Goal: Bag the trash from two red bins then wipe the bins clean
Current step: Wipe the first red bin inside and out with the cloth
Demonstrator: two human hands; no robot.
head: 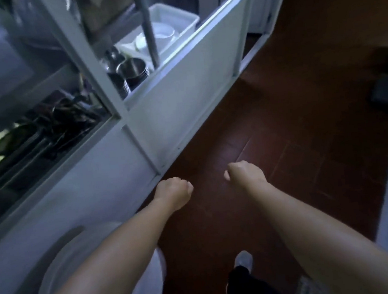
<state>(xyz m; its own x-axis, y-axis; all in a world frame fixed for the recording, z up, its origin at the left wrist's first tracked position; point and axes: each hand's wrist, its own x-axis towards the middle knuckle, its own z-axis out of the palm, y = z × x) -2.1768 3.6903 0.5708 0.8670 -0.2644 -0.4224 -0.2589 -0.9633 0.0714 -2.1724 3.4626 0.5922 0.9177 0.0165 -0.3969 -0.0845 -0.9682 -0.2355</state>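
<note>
No red bin shows anywhere in the head view, and neither does a trash bag or a wiping cloth, so the task's own things lie somewhere out of sight and the step in hand looks to be the walk toward them rather than any bagging or wiping. The person stands on a dark red tiled floor (294, 136) beside a pale metal partition (190, 99), with one shoe (244, 259) showing low in the frame, which suggests walking along the passage. Both arms reach forward and down over the floor. The left hand (175, 190) is curled into a fist, knuckles up, and nothing can be seen in it; it touches nothing. The right hand (244, 172) is likewise clenched, its thumb tucked at the side, and it too holds and touches nothing visible. The two fists hang near each other, apart, above the tiles. Behind the partition sit a white plastic tub (171, 27) with white dishes in it, a stack of steel bowls (132, 72) and a tray of dark utensils (43, 136); a pale round container (65, 275) shows blurred under the left forearm. The next move, as I judge it, calls for finding the bins and a bag, then opening the hands to take hold of them.
</note>
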